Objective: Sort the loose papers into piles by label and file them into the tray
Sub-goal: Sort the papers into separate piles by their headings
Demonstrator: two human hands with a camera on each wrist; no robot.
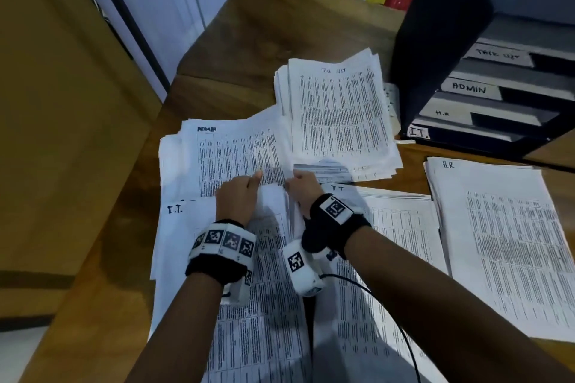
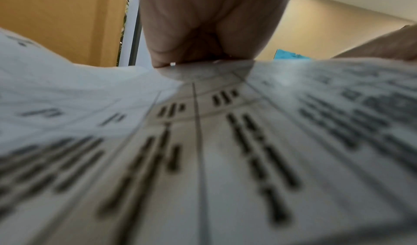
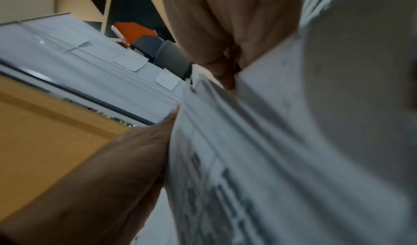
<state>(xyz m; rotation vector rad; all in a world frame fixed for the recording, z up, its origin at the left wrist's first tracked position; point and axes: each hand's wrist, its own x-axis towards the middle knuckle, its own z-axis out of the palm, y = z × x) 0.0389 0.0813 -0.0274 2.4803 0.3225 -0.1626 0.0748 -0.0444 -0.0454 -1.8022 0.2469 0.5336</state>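
Both hands meet at the middle of the desk on the top edge of a printed sheaf of papers [image 1: 271, 205] lying over the I.T. sheets. My left hand [image 1: 239, 191] curls its fingers [image 2: 203, 34] over the sheaf's edge [image 2: 203, 124]. My right hand [image 1: 303, 186] pinches several sheets [image 3: 259, 141] between thumb and fingers [image 3: 216, 67]. Sorted piles lie around: ADMIN [image 1: 230, 152] just beyond the hands, TASK LIST [image 1: 339, 112] behind it, I.T. [image 1: 177, 227] at left, a second I.T. pile [image 1: 398, 227] at right, and HR [image 1: 504, 227] far right.
A black tiered tray [image 1: 435, 40] stands at the back right, its shelves labelled TASK LIST, ADMIN, H.R and I.T. A wooden panel [image 1: 62, 102] walls off the left side. The wooden desk [image 1: 280, 25] shows behind the piles. A cable [image 1: 389, 314] trails from my right wrist.
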